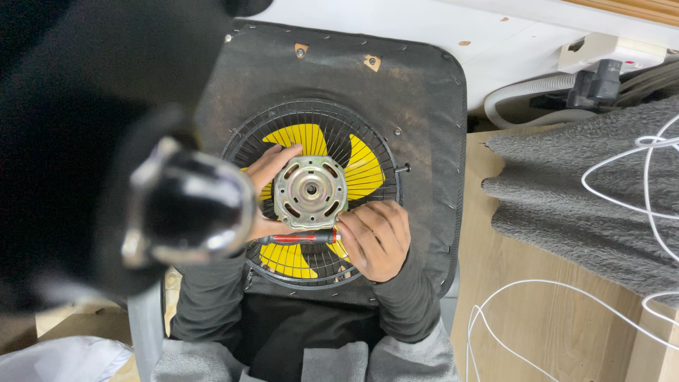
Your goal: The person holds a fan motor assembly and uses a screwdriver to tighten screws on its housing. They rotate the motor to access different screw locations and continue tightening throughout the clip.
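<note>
A round black wire fan grille (382, 152) with yellow blades (362, 168) behind it lies flat on a black padded board (353, 78). A silver metal motor housing (310, 192) sits at its centre. My left hand (265, 173) rests on the left side of the motor, fingers curled against it. My right hand (375, 237) holds a screwdriver with a red and black handle (300, 238), lying sideways just below the motor. A large blurred black and chrome object (187, 209) close to the camera hides part of my left hand.
Grey fuzzy cloth (587, 198) lies on the wooden floor at right, with white cables (636, 177) looping over it. A grey hose (523, 92) and a black plug (598, 81) sit at the upper right. My grey-trousered knees (396, 361) are at the bottom.
</note>
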